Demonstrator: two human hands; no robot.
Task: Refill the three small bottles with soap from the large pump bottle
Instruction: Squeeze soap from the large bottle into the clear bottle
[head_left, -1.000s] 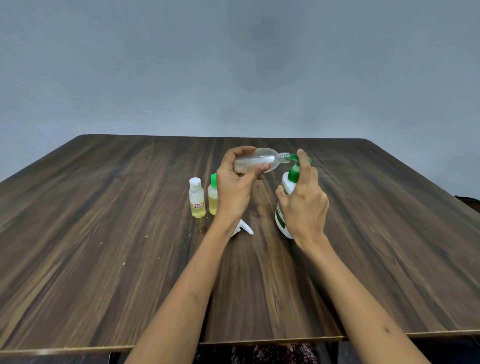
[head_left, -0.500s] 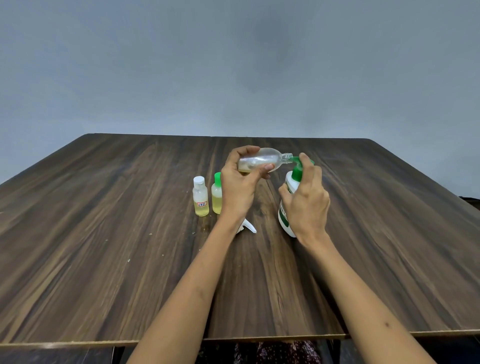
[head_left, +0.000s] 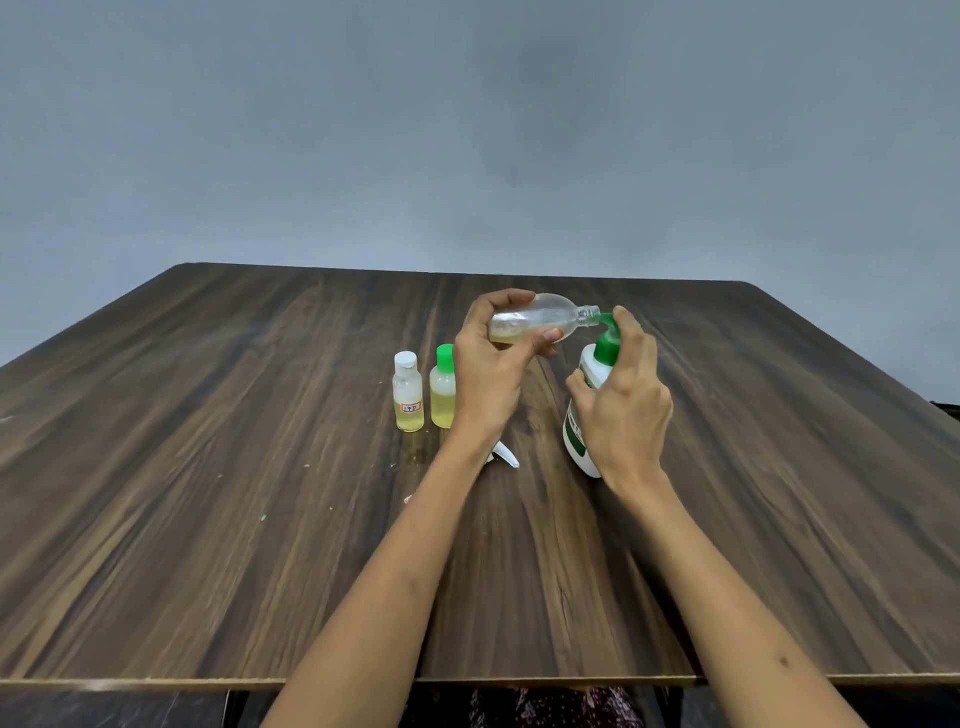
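Just right of the frame's centre, my left hand (head_left: 493, 374) grips the clear bottle (head_left: 540, 322) on its side, its mouth at the green spout; my right hand (head_left: 626, 410) wraps the pump bottle (head_left: 584, 410), forefinger on top. Two capped bottles (head_left: 423, 392) stand left.

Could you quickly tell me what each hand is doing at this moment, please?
Left hand: holds the clear bottle on its side, mouth at the pump spout.
Right hand: grips the pump bottle, a finger on the green pump head.
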